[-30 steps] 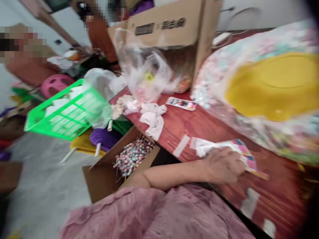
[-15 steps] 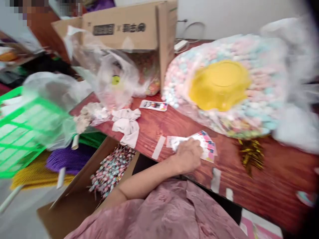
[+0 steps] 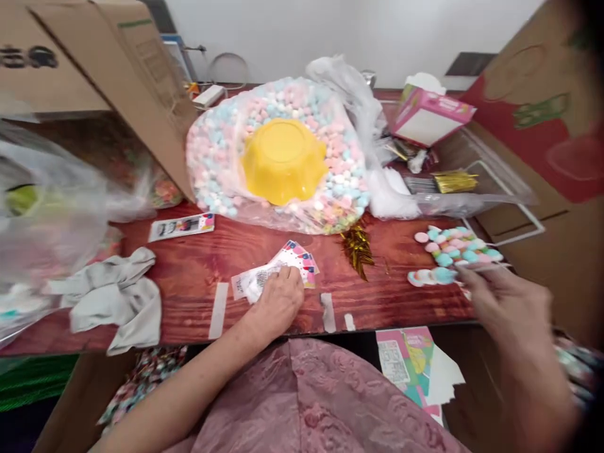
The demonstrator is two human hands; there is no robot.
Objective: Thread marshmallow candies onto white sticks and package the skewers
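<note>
My left hand (image 3: 282, 296) lies on a fan of printed cards (image 3: 255, 280) near the table's front edge, its fingers curled down over them. On the right, my blurred right hand (image 3: 512, 305) pinches the end of a marshmallow skewer (image 3: 431, 277) in pink, white and blue. Just behind it lies a group of similar marshmallow skewers (image 3: 460, 245), partly covered by the fingers. A gold foil tuft (image 3: 357, 248) sits between the two hands. Farther back, a yellow bowl (image 3: 285, 160) is upside down on a big clear bag of pastel marshmallows (image 3: 214, 145).
A clear plastic bin (image 3: 500, 167) at the right holds gold ties (image 3: 455, 182) and a pink box (image 3: 431, 116). Large cartons (image 3: 155, 82) flank the table. A grey cloth (image 3: 127, 299) and a printed strip (image 3: 182, 226) lie left. Tape strips (image 3: 218, 311) mark the front edge.
The view has swung right, bringing the bin, the skewers and my right hand into sight. My left hand stays on the fanned cards.
</note>
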